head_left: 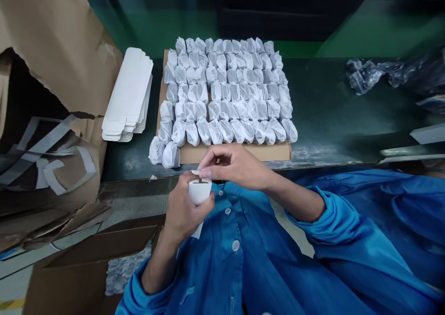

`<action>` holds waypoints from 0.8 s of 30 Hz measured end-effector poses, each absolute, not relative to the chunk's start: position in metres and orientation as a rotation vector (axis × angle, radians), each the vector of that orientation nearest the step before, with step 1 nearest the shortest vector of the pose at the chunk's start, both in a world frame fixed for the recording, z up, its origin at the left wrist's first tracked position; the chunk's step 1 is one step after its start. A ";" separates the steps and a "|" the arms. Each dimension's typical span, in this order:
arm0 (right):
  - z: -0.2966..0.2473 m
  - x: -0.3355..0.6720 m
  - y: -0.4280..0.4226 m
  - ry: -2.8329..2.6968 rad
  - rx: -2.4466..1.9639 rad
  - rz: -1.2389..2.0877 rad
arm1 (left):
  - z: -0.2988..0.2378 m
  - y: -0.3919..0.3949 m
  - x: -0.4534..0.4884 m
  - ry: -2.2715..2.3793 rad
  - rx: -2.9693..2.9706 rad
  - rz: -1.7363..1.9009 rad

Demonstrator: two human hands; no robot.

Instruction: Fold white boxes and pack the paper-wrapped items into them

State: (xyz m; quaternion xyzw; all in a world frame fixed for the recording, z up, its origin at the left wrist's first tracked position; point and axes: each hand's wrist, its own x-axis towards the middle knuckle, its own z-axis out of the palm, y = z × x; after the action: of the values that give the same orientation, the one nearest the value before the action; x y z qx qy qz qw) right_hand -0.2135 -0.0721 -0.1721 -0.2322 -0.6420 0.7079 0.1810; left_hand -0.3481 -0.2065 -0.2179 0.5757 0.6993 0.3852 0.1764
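My left hand (186,208) is wrapped round a narrow white paper box (199,193) in front of my chest. The upper end of the box faces me, with a flap standing up and a dark slot showing. My right hand (236,166) is closed at that end, thumb and forefinger pinching the flap. Beyond my hands, several rows of small items wrapped in white tissue (229,90) stand on a cardboard sheet (236,152) on the dark bench. What the tissue covers is hidden, and I cannot tell whether the box holds anything.
A stack of flat white boxes (127,92) lies left of the rows. Farther left, a large carton (69,41) holds white paper strips (69,164). Below it, an open carton (66,278) contains more wrapped items. Clear plastic bags (365,74) lie at the right, near a blue-clothed person (403,204).
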 end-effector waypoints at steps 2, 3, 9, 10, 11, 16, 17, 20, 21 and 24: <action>-0.174 -0.216 -0.079 -1.829 -0.699 1.929 | -0.225 -0.206 -0.344 2.044 1.663 1.171; -0.175 -0.216 -0.083 -1.816 -0.720 1.901 | -0.229 -0.207 -0.341 2.057 1.692 1.272; -0.181 -0.214 -0.102 -1.891 -0.577 1.604 | -0.237 -0.210 -0.335 2.004 1.674 1.477; -0.183 -0.213 -0.104 -1.936 -0.533 1.506 | -0.235 -0.212 -0.336 2.021 1.686 1.409; -0.185 -0.212 -0.106 -1.982 -0.495 1.407 | -0.233 -0.213 -0.338 2.041 1.703 1.346; -0.206 -0.205 -0.114 -2.205 -0.342 1.010 | -0.227 -0.222 -0.344 2.029 1.685 1.190; -0.211 -0.204 -0.116 -2.262 -0.326 0.922 | -0.227 -0.224 -0.344 2.004 1.679 1.179; -0.224 -0.203 -0.122 -2.340 -0.289 0.723 | -0.230 -0.229 -0.342 1.957 1.644 1.154; -0.226 -0.204 -0.125 -2.333 -0.272 0.737 | -0.231 -0.230 -0.341 1.972 1.611 1.185; -0.225 -0.208 -0.136 -2.259 -0.344 1.033 | -0.232 -0.228 -0.342 2.101 1.299 1.510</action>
State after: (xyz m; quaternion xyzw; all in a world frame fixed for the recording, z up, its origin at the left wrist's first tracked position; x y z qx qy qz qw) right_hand -0.2079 -0.1356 -0.2253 -0.1305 -0.8560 0.3915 0.3114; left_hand -0.3424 -0.2277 -0.2323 0.4452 0.7202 0.5176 0.1231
